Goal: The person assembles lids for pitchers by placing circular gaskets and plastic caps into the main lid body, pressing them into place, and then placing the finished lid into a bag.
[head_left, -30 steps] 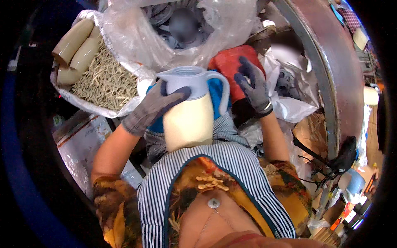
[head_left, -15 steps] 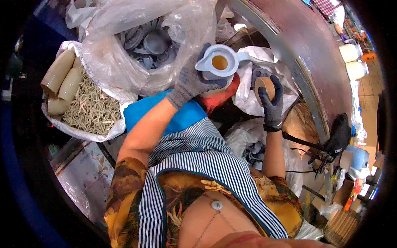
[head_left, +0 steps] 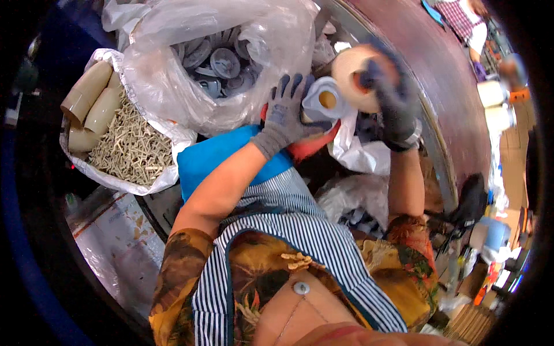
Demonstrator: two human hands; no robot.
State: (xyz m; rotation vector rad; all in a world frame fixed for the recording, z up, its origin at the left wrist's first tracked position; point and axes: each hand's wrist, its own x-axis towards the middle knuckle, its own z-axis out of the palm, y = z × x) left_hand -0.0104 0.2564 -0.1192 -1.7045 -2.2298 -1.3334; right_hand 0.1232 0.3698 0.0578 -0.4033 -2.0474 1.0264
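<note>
The jug (head_left: 315,104) stands beside left fingers (head_left: 284,87) (spread wide); right fingers (head_left: 375,75) grip a tape roll (head_left: 348,63).

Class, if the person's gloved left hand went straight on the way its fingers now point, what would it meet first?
Most likely the clear plastic bag: the left hand points up the picture toward the bag's right side, though the depth between them is unclear.

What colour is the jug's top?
The jug's top is pale blue-grey; the head view shows it best.
</note>
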